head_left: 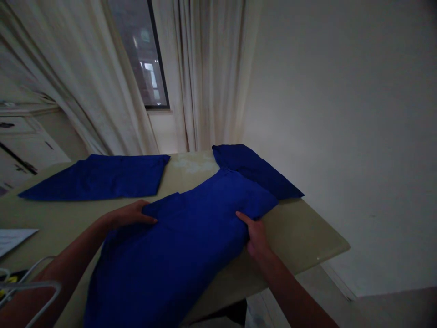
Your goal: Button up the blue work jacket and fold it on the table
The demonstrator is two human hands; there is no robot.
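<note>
A large piece of blue cloth [177,241] stretches between my two hands, its near part hanging toward me over the table's front edge. My left hand [133,213] grips its left edge, thumb on top and the other fingers hidden beneath. On the right edge, my right hand [254,231] pinches the cloth, with one finger lying on top. The far end of this cloth overlaps a second blue piece [256,166] at the table's back right. Another flat blue cloth piece [102,177] lies at the back left, apart from my hands.
The pale table [303,232] has a rounded right corner close to the wall [341,136]. White paper [15,239] lies at the left edge, above a white wire [37,286] near my left forearm. Curtains [211,82] and a cabinet [34,141] stand behind.
</note>
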